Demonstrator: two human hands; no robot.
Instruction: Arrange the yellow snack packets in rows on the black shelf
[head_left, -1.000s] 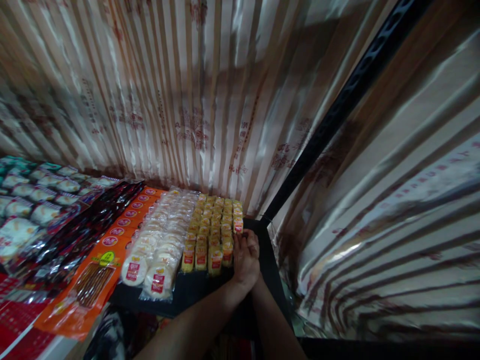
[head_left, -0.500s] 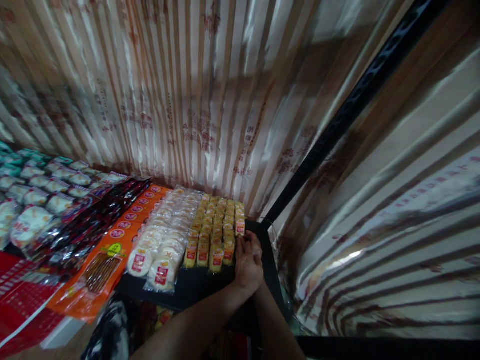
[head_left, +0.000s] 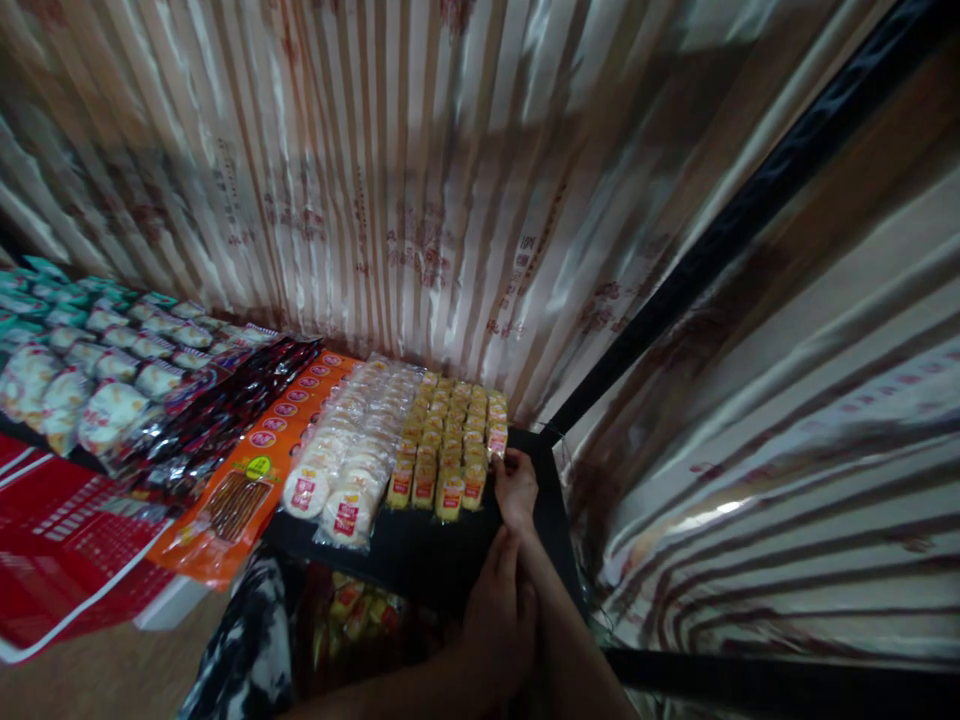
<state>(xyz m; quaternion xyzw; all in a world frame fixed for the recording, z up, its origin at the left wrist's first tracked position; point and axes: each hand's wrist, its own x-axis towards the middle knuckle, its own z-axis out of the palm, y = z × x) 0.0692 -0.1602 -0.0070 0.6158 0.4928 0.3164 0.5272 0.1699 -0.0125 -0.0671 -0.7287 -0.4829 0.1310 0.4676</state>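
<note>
Small yellow-wrapped snack packets [head_left: 442, 440] stand in several rows on a dark shelf [head_left: 442, 560]. My right hand [head_left: 516, 490] is at the front of the rightmost row, its fingers closed at the front packet [head_left: 497, 440]. Nearer to me, my left hand [head_left: 499, 605] is close by my right forearm, below the rows; shadow hides its fingers, and I cannot make out what they hold. Left of the yellow packets lie two rows of round white crackers [head_left: 349, 505] in clear wrappers.
An orange snack bag [head_left: 240, 490], dark shiny packets [head_left: 217, 410] and white packets [head_left: 116, 410] line the shelf leftward. A red basket [head_left: 67, 560] sits at lower left. More yellow packets [head_left: 364, 605] show below the shelf edge. A black post [head_left: 675, 270] slants before the plastic sheeting.
My left hand has drawn back toward me, away from the packets. My right hand stays at the rightmost row. The view has shifted slightly, showing more of the left side.
</note>
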